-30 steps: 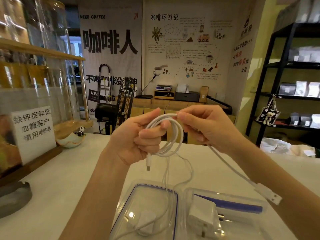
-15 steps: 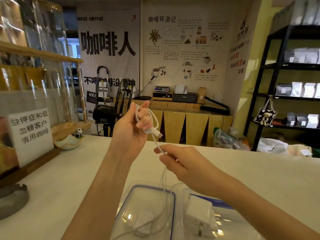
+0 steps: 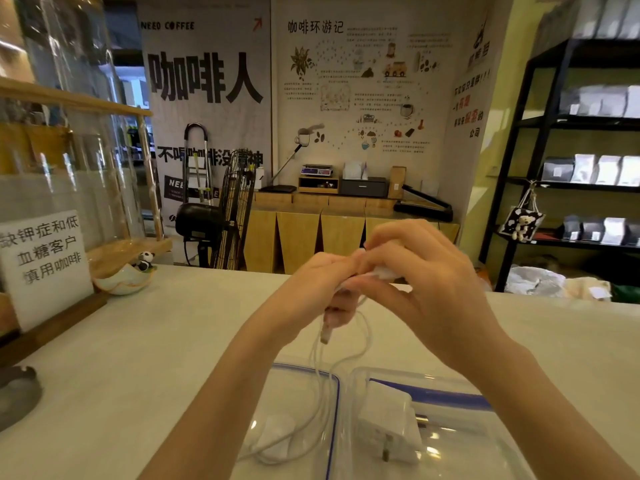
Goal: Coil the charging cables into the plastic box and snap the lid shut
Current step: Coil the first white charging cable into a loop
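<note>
My left hand point(image 3: 311, 285) and my right hand point(image 3: 419, 289) meet above the counter, both closed on a white charging cable point(image 3: 360, 341). A small plug end of the cable hangs just below my left fingers. Loops of the cable trail down toward the clear plastic lid with a blue seal point(image 3: 334, 410) lying at the near edge. Right of it stands the clear plastic box point(image 3: 485, 441) with a white charger block point(image 3: 388, 420) inside. The coil itself is mostly hidden by my fingers.
A white counter point(image 3: 156, 358) spreads around the box. At the left stand a printed sign point(image 3: 45, 265), a small bowl with a panda figure point(image 3: 124, 275) and a dark ashtray point(image 3: 17, 393). A black shelf point(image 3: 571, 168) stands far right.
My right hand rose from low over the box up to my left hand. Both hands now pinch the cable together, lower than where my left hand held it before.
</note>
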`<state>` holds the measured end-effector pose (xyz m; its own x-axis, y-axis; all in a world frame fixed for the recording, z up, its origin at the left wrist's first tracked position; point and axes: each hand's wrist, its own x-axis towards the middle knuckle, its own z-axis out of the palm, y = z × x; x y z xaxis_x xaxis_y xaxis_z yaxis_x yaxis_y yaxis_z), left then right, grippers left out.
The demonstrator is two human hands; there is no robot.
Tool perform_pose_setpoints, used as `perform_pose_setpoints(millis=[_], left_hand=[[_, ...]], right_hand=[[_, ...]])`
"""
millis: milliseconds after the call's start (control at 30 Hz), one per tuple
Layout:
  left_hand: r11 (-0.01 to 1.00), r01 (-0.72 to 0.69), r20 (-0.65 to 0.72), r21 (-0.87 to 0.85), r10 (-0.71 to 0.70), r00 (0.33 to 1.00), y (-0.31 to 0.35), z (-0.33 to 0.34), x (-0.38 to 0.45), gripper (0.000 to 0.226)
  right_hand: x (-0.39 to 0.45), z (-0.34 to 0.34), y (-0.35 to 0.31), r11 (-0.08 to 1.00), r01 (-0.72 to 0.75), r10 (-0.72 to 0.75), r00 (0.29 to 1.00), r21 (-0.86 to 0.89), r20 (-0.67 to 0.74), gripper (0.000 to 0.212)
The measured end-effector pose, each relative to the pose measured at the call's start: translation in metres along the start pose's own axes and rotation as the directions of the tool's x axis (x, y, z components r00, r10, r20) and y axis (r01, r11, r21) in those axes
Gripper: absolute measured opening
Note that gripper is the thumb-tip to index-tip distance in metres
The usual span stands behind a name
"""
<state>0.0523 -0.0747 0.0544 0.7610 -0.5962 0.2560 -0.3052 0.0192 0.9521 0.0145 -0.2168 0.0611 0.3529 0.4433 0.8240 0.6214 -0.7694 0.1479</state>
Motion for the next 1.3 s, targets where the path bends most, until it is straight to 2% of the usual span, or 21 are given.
perform_pose_setpoints(millis=[100,167,267,367,433,500,533,600,667,733,800,867,933,1033,1133,1167,1233,1267,1300], left_hand=[[0.992,0.035,0.169,-0.125,-0.013,0.985,0.012,0.008,-0.007,0.054],[0.986,0.073,0.181,-0.148,-0.045,0.982,0.017,0.011,-0.011,0.063],[0.993,0.069,-0.018,-0.091,-0.071,0.997,0.020,0.022,-0.011,0.066],[1.000,-0.013,-0.270,0.001,0.013,0.963,0.018,0.033,-0.008,0.063],[0.998,-0.055,-0.300,-0.034,0.042,0.953,0.016,0.038,-0.006,0.061],[0.995,-0.054,-0.247,-0.078,0.034,0.968,0.017,0.040,-0.006,0.051],[0.997,-0.044,-0.213,-0.056,0.032,0.976,0.017,0.041,-0.007,0.043],[0.994,-0.051,-0.180,0.097,0.068,0.981,0.016,0.044,-0.006,0.023],[0.959,-0.072,-0.225,0.273,0.137,0.965,0.012,0.046,-0.005,0.007],[0.911,-0.087,-0.267,0.403,0.208,0.941,0.006,0.048,-0.004,0.006],[0.890,-0.109,-0.284,0.443,0.254,0.924,0.006,0.054,-0.006,0.003],[0.844,-0.115,-0.316,0.524,0.318,0.894,0.004,0.059,-0.007,0.016],[0.774,-0.092,-0.340,0.626,0.376,0.862,0.001,0.062,-0.007,0.033],[0.708,-0.053,-0.344,0.704,0.406,0.847,-0.003,0.059,-0.005,0.036],[0.752,-0.042,-0.354,0.658,0.358,0.864,-0.002,0.050,-0.002,0.025],[0.761,-0.032,-0.357,0.648,0.341,0.870,-0.002,0.047,-0.002,0.025],[0.740,-0.002,-0.362,0.673,0.332,0.871,-0.002,0.041,-0.002,0.027],[0.727,0.018,-0.368,0.686,0.326,0.871,-0.003,0.039,-0.002,0.028],[0.717,0.038,-0.376,0.696,0.319,0.870,-0.004,0.038,-0.002,0.029]], right_hand=[[-0.002,-0.002,-0.004,0.959,-0.091,0.085,0.996,0.270,0.034,0.029],[-0.004,-0.003,-0.007,0.890,-0.167,0.158,0.986,0.424,0.057,0.017],[-0.009,-0.002,-0.010,0.884,-0.175,0.210,0.977,0.434,-0.036,0.008],[-0.012,-0.002,-0.012,0.874,-0.200,0.277,0.954,0.443,-0.117,0.013],[-0.012,-0.004,-0.010,0.849,-0.249,0.354,0.923,0.465,-0.153,0.016],[-0.012,-0.007,-0.007,0.789,-0.326,0.474,0.862,0.521,-0.179,0.017],[-0.012,-0.007,-0.005,0.754,-0.360,0.530,0.828,0.550,-0.184,0.020],[-0.013,-0.007,-0.001,0.687,-0.415,0.610,0.776,0.596,-0.162,0.023],[-0.014,-0.006,0.003,0.654,-0.460,0.659,0.737,0.600,-0.153,0.021],[-0.015,-0.005,0.008,0.629,-0.504,0.702,0.695,0.592,-0.154,0.020],[-0.015,-0.006,0.012,0.592,-0.535,0.736,0.663,0.602,-0.135,0.023],[-0.014,-0.006,0.013,0.568,-0.557,0.751,0.652,0.607,-0.105,0.024],[-0.014,-0.006,0.014,0.573,-0.584,0.743,0.666,0.575,-0.063,0.024],[-0.014,-0.010,0.014,0.599,-0.577,0.691,0.723,0.555,0.006,0.020],[-0.015,-0.014,0.017,0.676,-0.540,0.594,0.802,0.501,0.063,0.022],[-0.016,-0.015,0.019,0.755,-0.512,0.544,0.838,0.410,0.044,0.021],[-0.016,-0.017,0.021,0.909,-0.409,0.412,0.911,0.087,-0.030,0.025],[-0.015,-0.018,0.021,0.933,-0.359,0.356,0.932,-0.033,-0.066,0.027],[-0.015,-0.018,0.018,0.935,-0.346,0.339,0.936,-0.077,-0.093,0.028]])
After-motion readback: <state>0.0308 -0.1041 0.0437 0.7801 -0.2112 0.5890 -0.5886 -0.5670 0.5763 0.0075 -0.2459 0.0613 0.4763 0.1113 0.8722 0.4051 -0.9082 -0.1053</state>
